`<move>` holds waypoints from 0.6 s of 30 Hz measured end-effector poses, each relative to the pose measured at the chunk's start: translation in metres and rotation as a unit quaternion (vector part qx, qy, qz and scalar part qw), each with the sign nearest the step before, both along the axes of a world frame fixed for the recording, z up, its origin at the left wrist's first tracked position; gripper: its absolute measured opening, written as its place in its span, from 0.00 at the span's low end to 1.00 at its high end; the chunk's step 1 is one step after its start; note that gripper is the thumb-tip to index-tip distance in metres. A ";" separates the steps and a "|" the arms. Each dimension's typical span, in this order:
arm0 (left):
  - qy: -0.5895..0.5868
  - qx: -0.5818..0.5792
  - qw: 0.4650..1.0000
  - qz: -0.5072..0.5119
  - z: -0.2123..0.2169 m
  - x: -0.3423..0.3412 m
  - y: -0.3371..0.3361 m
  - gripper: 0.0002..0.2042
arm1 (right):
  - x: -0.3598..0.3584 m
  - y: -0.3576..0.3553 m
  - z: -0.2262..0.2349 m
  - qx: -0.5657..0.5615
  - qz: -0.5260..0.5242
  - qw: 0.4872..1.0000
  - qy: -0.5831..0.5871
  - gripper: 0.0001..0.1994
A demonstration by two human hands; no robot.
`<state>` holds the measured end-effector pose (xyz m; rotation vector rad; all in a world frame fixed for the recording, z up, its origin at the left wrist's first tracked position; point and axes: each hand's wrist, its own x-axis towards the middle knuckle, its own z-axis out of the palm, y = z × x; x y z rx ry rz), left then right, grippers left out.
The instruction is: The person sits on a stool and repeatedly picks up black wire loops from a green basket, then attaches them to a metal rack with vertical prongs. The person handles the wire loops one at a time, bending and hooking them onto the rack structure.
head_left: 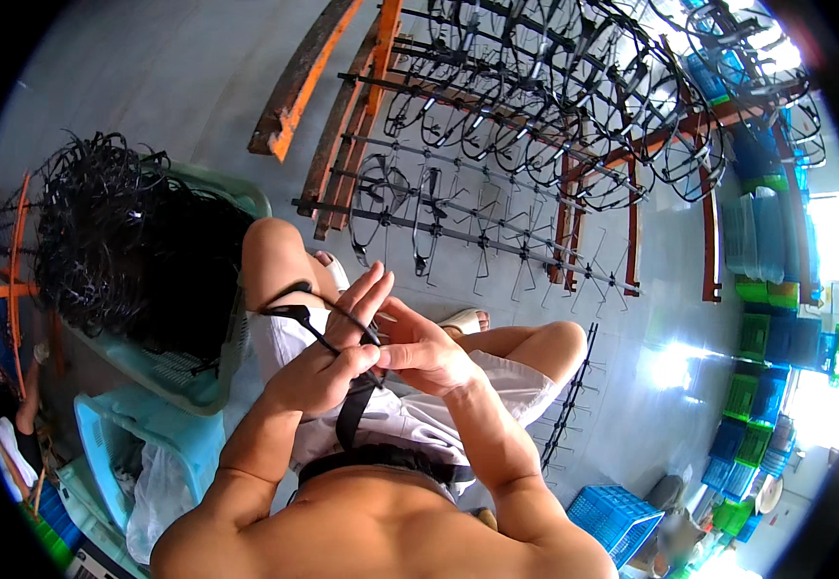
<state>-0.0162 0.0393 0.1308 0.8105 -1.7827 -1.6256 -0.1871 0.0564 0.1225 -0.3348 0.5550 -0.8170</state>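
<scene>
left hand [328, 357] + right hand [419, 352]: pinching black eyeglass frame [318, 314] | basket [164, 372] of frames at left | rack [496, 154] ahead

This is looking like a small factory or workshop. Black eyeglass frames [554, 106] are hanging in long rows on an orange metal rack [381, 58] standing on the grey concrete floor [168, 68]. A green basket [173, 372] is holding a big heap of black frame parts [120, 232]. Blue and green plastic crates [762, 386] are standing in stacks along the wall.
</scene>
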 end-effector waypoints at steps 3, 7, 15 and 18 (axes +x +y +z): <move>0.006 0.013 0.999 0.041 -0.001 -0.006 0.002 0.37 | -0.031 0.007 -0.014 0.013 -0.033 0.999 -0.018 0.23; 0.259 0.110 0.943 0.177 -0.009 -0.007 0.019 0.28 | -0.088 0.008 0.026 -0.021 -0.254 0.966 -0.045 0.14; -0.083 -0.159 0.963 0.203 -0.039 -0.062 0.009 0.21 | -0.113 -0.068 0.004 -0.033 -0.294 0.943 0.155 0.05; -0.135 -0.134 0.927 0.323 -0.075 -0.094 -0.011 0.16 | -0.095 -0.087 -0.038 0.017 -0.274 0.933 0.233 0.09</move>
